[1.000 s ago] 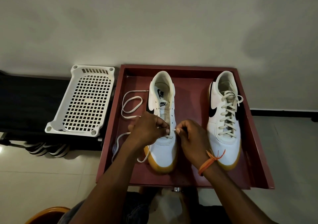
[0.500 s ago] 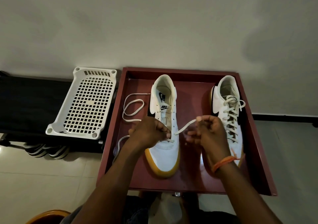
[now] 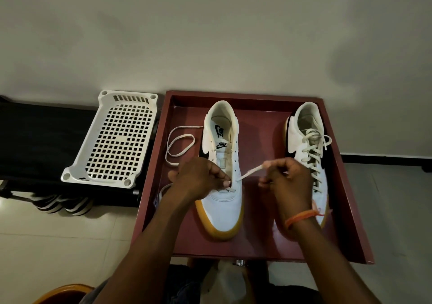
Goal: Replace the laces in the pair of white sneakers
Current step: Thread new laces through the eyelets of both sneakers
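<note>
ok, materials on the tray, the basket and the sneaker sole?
Tray: probably painted or laminated wood; flat maroon walls, dull sheen. Basket: moulded white plastic, going by the uniform grid holes and rounded corners. Sneaker sole: looks like gum rubber, tan and matte, under a smooth white leather-like upper.

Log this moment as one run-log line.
step: lacing left sneaker | left hand: holds sneaker at eyelets | right hand: pinches lace, taut | right sneaker: laced | on: red tray
</note>
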